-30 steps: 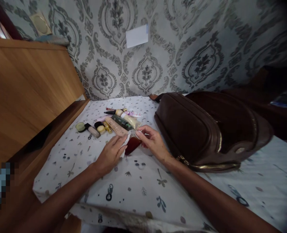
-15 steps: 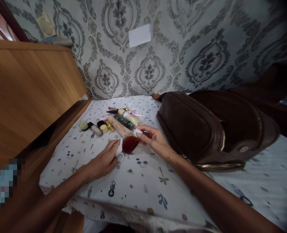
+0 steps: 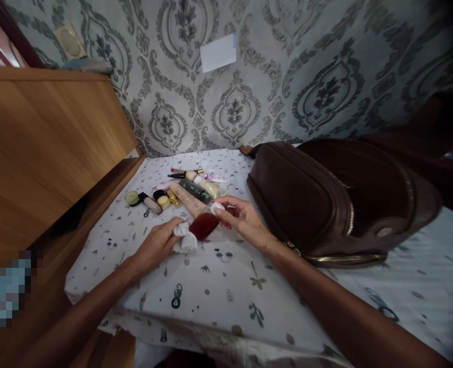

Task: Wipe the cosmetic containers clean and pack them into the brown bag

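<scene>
White crumpled tissue (image 3: 184,240) is bunched under the fingertips of the left hand (image 3: 156,246) and pressed to the lower end of the small dark red bottle (image 3: 205,225). Right hand (image 3: 245,220) pinches the bottle's white-capped upper end between thumb and fingers. The bottle lies tilted at mid-frame, low over the white leaf-printed cloth on the surface (image 3: 218,291); I cannot tell whether it touches the cloth.

Judgement: wiping should go best with the right-hand pinch firm near the cap, the tissue drawn along the body, and the bottle turned a little between strokes. Cap end higher, in case of seepage.

Row of small cosmetic tubes and pots (image 3: 180,193) lies just behind the hands, close enough to be knocked. Large brown leather bag (image 3: 318,204) with a gold zip crowds the right of frame. Open cloth toward the lower frame gives room. The cloth edge drops off at lower left, beside the wooden cabinet side (image 3: 50,148).
</scene>
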Action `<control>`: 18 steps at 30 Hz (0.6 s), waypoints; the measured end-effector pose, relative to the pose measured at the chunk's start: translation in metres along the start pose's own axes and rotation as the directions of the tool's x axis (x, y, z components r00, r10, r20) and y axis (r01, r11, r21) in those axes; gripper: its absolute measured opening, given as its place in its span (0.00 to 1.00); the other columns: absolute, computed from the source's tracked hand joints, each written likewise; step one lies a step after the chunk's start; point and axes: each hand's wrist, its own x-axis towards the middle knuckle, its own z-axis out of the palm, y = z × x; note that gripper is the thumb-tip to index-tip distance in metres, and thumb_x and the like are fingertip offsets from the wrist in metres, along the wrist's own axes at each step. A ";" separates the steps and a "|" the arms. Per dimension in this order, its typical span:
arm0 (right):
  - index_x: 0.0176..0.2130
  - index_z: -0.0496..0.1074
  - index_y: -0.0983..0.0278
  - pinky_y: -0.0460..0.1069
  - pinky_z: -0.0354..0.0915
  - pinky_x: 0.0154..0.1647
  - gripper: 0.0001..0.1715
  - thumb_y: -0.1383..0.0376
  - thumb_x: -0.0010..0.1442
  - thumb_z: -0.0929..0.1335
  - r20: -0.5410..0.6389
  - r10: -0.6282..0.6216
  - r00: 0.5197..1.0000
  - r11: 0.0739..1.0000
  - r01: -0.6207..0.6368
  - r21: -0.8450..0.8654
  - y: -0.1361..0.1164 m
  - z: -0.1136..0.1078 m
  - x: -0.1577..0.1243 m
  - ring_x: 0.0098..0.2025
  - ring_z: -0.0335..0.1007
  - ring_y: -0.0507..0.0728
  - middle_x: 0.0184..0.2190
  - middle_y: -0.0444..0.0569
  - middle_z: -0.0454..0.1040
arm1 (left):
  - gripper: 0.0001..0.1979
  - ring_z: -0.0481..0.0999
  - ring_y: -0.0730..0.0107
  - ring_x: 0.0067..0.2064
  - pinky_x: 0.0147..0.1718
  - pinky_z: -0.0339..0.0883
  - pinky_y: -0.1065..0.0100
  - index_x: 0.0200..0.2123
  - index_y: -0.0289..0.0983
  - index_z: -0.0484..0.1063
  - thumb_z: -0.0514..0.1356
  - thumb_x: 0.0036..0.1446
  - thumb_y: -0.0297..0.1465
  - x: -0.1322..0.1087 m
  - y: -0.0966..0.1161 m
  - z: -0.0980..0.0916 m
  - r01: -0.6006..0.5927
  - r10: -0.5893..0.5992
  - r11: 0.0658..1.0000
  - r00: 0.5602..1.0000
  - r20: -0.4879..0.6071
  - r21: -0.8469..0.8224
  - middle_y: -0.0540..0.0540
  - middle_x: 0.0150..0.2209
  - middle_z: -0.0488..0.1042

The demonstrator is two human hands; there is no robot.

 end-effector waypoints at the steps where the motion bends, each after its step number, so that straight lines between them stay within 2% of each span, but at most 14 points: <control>1: 0.40 0.74 0.61 0.48 0.58 0.25 0.22 0.50 0.52 0.73 -0.002 -0.004 1.000 1.000 0.004 -0.001 0.000 0.000 0.000 0.24 0.60 0.51 0.26 0.44 0.70 | 0.10 0.75 0.64 0.34 0.35 0.68 0.66 0.45 0.39 0.69 0.53 0.64 0.34 0.000 -0.001 -0.002 0.057 -0.056 0.998 0.998 -0.019 0.007 0.50 0.33 0.76; 3: 0.40 0.74 0.62 0.47 0.59 0.25 0.22 0.50 0.52 0.73 -0.003 -0.008 1.000 1.000 0.008 -0.003 -0.001 0.001 -0.001 0.25 0.60 0.51 0.27 0.44 0.70 | 0.09 0.71 0.66 0.29 0.31 0.65 0.68 0.38 0.39 0.68 0.55 0.63 0.38 0.001 -0.005 -0.006 0.114 -0.111 0.993 0.991 -0.076 0.033 0.52 0.27 0.70; 5: 0.40 0.74 0.62 0.47 0.59 0.25 0.22 0.50 0.52 0.73 0.004 -0.012 1.000 1.000 0.012 -0.010 -0.003 0.001 -0.002 0.25 0.61 0.51 0.28 0.45 0.71 | 0.12 0.71 0.64 0.34 0.34 0.65 0.66 0.32 0.39 0.66 0.56 0.62 0.41 0.002 -0.008 -0.009 0.083 -0.071 0.994 0.987 -0.146 0.078 0.50 0.30 0.70; 7: 0.40 0.74 0.62 0.47 0.60 0.25 0.22 0.50 0.52 0.73 0.009 -0.025 1.000 1.000 0.025 -0.019 -0.005 0.002 -0.003 0.25 0.61 0.50 0.28 0.45 0.71 | 0.13 0.71 0.60 0.41 0.40 0.66 0.63 0.32 0.38 0.66 0.56 0.62 0.42 0.004 -0.009 -0.014 0.030 -0.009 0.994 0.982 -0.188 0.107 0.45 0.37 0.70; 9: 0.39 0.74 0.62 0.47 0.60 0.25 0.22 0.50 0.52 0.73 0.011 -0.040 0.999 0.999 0.040 -0.025 -0.006 0.002 -0.003 0.24 0.61 0.50 0.29 0.45 0.71 | 0.13 0.71 0.60 0.42 0.40 0.67 0.64 0.36 0.38 0.67 0.54 0.64 0.42 0.005 -0.009 -0.019 0.016 -0.005 0.997 0.990 -0.140 0.073 0.45 0.38 0.71; 11: 0.38 0.74 0.62 0.47 0.61 0.25 0.21 0.50 0.52 0.73 0.009 -0.050 0.999 0.998 0.050 -0.027 -0.006 0.002 -0.003 0.24 0.61 0.50 0.29 0.45 0.71 | 0.11 0.72 0.63 0.37 0.35 0.66 0.66 0.40 0.39 0.66 0.52 0.66 0.40 0.006 -0.007 -0.025 0.023 -0.022 1.000 0.999 -0.034 0.020 0.48 0.34 0.71; 13: 0.38 0.74 0.62 0.48 0.61 0.25 0.21 0.50 0.52 0.73 0.007 -0.051 0.999 0.998 0.051 -0.025 -0.006 0.002 -0.003 0.25 0.61 0.51 0.29 0.45 0.71 | 0.09 0.73 0.64 0.36 0.35 0.66 0.67 0.42 0.39 0.66 0.50 0.66 0.36 0.006 -0.003 -0.028 -0.003 0.002 0.999 0.999 0.035 0.043 0.49 0.34 0.72; 15: 0.38 0.74 0.61 0.48 0.62 0.25 0.20 0.51 0.52 0.73 0.010 -0.043 0.999 0.999 0.044 -0.028 -0.005 0.002 -0.002 0.25 0.62 0.51 0.27 0.45 0.71 | 0.09 0.74 0.60 0.38 0.36 0.66 0.64 0.44 0.38 0.67 0.49 0.65 0.30 0.006 0.002 -0.026 -0.028 0.017 0.981 0.998 0.060 0.191 0.45 0.37 0.72; 18: 0.37 0.74 0.61 0.49 0.61 0.26 0.18 0.51 0.52 0.73 0.007 -0.042 0.999 0.999 0.042 -0.034 -0.004 0.003 -0.002 0.25 0.61 0.52 0.25 0.44 0.70 | 0.16 0.74 0.54 0.41 0.35 0.68 0.60 0.49 0.37 0.67 0.47 0.61 0.23 0.003 0.008 -0.013 -0.025 -0.038 0.879 0.992 0.122 0.476 0.40 0.42 0.71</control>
